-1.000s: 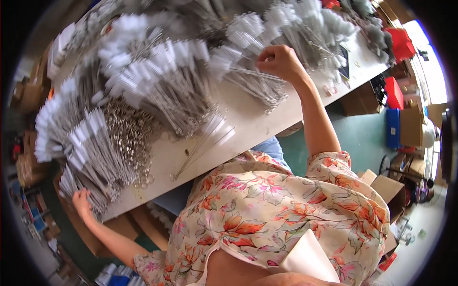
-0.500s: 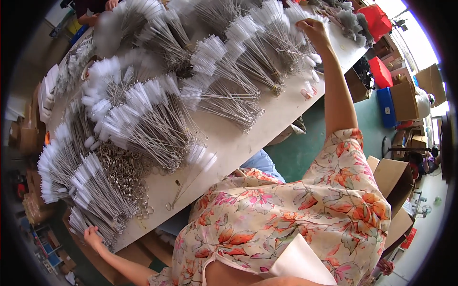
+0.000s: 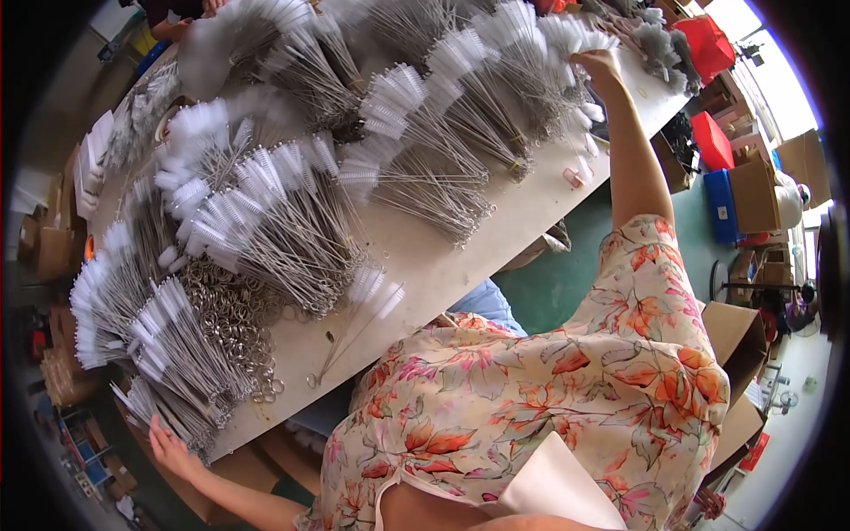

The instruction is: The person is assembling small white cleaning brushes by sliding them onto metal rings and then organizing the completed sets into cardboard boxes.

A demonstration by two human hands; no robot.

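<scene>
At the table's left front corner, my left hand (image 3: 171, 449) has its fingers stretched apart beside a small bundle of wire-handled brushes (image 3: 146, 403). The hand holds nothing. My right arm reaches to the far right of the table, where my right hand (image 3: 602, 67) has its fingers closed at the white bristle heads of a brush bunch (image 3: 567, 37). What lies between those fingers is hidden. Larger brush bundles (image 3: 266, 212) cover much of the table, white bristles mostly away from me and looped wire ends toward me. Two or three loose brushes (image 3: 350, 332) lie near the front edge.
A heap of metal rings (image 3: 232, 310) sits among the left bundles. Grey fluffy brushes (image 3: 660, 49) lie at the far right end. Beyond the table stand red bins (image 3: 708, 140), a blue bin (image 3: 722, 205) and cardboard boxes (image 3: 753, 199). Another person's hand (image 3: 212, 7) shows at the far side.
My left hand has drawn back slightly toward me from the corner bundle, its fingers opening, and the brushes there have spread. My right hand has shifted a little to the right and nearer.
</scene>
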